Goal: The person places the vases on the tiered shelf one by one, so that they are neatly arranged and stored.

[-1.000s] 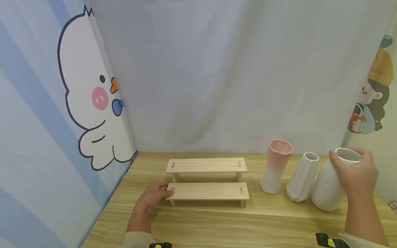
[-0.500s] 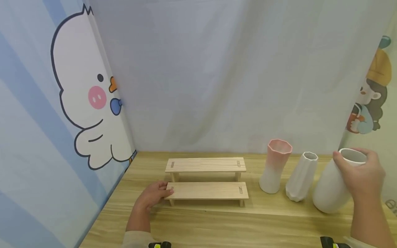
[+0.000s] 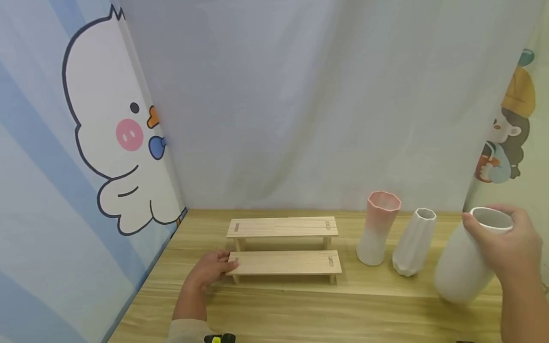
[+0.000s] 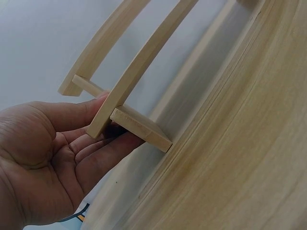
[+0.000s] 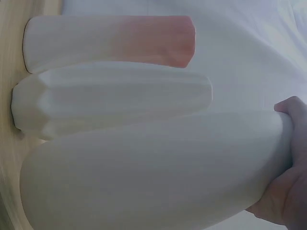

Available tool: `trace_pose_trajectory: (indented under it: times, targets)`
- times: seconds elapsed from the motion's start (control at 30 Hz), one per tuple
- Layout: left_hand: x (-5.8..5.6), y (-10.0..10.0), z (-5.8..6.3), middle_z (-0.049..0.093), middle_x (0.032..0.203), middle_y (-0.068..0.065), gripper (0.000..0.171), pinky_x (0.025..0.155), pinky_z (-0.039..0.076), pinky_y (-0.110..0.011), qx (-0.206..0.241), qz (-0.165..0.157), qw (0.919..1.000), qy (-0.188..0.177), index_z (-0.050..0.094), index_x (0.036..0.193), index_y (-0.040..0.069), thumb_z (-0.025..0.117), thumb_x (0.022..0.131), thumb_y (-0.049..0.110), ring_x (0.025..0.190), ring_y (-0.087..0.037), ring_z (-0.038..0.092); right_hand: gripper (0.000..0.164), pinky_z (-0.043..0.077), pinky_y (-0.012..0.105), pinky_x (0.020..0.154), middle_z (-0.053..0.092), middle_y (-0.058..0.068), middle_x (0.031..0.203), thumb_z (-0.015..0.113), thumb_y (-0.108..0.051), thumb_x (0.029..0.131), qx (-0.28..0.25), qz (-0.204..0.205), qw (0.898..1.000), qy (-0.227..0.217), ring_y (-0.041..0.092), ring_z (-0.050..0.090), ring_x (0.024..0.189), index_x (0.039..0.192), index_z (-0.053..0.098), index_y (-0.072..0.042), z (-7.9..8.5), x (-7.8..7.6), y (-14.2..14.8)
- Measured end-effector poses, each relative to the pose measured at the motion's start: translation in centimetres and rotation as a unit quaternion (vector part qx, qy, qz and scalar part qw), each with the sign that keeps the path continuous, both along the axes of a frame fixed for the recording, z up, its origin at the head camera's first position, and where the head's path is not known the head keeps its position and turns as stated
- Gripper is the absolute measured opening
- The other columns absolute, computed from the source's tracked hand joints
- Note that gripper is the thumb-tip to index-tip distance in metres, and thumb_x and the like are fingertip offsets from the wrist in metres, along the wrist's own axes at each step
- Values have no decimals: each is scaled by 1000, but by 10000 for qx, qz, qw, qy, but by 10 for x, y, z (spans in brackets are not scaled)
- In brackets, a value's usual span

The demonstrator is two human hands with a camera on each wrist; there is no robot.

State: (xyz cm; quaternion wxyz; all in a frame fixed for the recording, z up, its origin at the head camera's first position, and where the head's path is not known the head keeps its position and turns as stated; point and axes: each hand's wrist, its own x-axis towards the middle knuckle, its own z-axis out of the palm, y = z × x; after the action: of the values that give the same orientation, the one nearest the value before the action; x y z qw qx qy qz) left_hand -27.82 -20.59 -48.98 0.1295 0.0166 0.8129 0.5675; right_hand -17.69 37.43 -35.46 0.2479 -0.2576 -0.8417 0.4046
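Note:
My right hand [image 3: 512, 243] grips a large smooth white vase [image 3: 461, 267] round its upper part, thumb at the left of the mouth; the vase leans, its top toward the right. To its left stand a narrow white fluted vase [image 3: 413, 245] and a pink-and-white vase [image 3: 377, 233]. In the right wrist view the large vase [image 5: 144, 177] fills the lower part, fingers at its rim. My left hand [image 3: 210, 269] pinches the left end of the front low wooden stand [image 3: 285, 263], thumb on top. In the left wrist view, fingers reach beneath the board beside a leg [image 4: 141, 128].
A second wooden stand [image 3: 280, 227] is right behind the front one. Both sit on a wood-grain table [image 3: 300, 314]. A pale curtain [image 3: 266, 105] hangs behind the table, with cartoon-printed cloth [image 3: 38, 190] along the left side and more at the right.
My right hand has moved right and slightly toward me with the large white vase, widening the gap to the fluted vase. The left hand stays on the front stand. The head view has shifted slightly.

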Motion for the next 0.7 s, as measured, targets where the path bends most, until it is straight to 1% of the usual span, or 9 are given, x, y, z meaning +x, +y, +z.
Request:
trace_pose_trajectory:
  times: [0.07,0.13,0.2,0.3,0.37,0.43,0.53,0.7]
  targets:
    - [1,0,0,52,140,-26,65,98,51,-50,16,18,10000,1,42,143,-9,70,93,21,125,-37,55,42,42,13,48,53,1,104,76,-47,81,-20,91,9999,69,-6,43,70,115,52,-35,0,4,-3]
    - [0,-1,0,53,140,-25,65,98,51,-50,39,41,10000,-4,42,143,-9,70,92,20,125,-36,56,41,43,14,48,53,0,102,77,-45,81,-18,184,9998,124,-6,43,70,113,53,-38,1,8,-7]
    - [0,-1,0,53,140,-25,66,99,51,-49,46,70,10000,-20,42,143,-9,70,92,21,125,-35,56,44,43,15,49,54,1,103,77,-45,81,41,289,9994,162,-6,43,71,117,54,-34,3,11,-12]
    - [-1,-1,-1,53,140,-23,66,100,50,-49,62,112,9999,-45,42,144,-7,71,92,23,125,-34,57,46,44,17,49,54,1,103,77,-44,82,112,429,9989,171,-5,44,72,119,54,-30,3,16,-20]
    - [-1,-1,-2,54,140,-23,66,100,50,-49,43,146,9999,-43,42,144,-6,71,92,23,124,-34,57,42,44,18,49,54,-4,100,77,-43,82,136,527,9983,204,-5,44,72,116,54,-32,4,19,-25]
    - [-1,-1,-2,54,140,-23,67,99,50,-49,68,161,9998,-49,42,144,-6,71,92,23,124,-34,57,36,45,17,50,52,-12,94,78,-41,82,99,622,9976,278,-6,45,72,110,54,-38,4,21,-29]
    - [0,-1,-2,51,142,-25,68,97,52,-48,83,135,9999,-45,40,144,-8,71,92,23,126,-37,55,35,45,16,51,49,-21,88,79,-37,82,14,769,9961,432,-7,47,72,105,54,-41,5,24,-35]
    - [2,-1,-2,45,146,-26,69,97,52,-47,232,76,9996,-131,36,147,-7,69,93,21,130,-39,50,34,46,16,53,50,-21,90,79,-35,83,12,983,9936,553,-7,49,74,106,55,-39,7,28,-44]
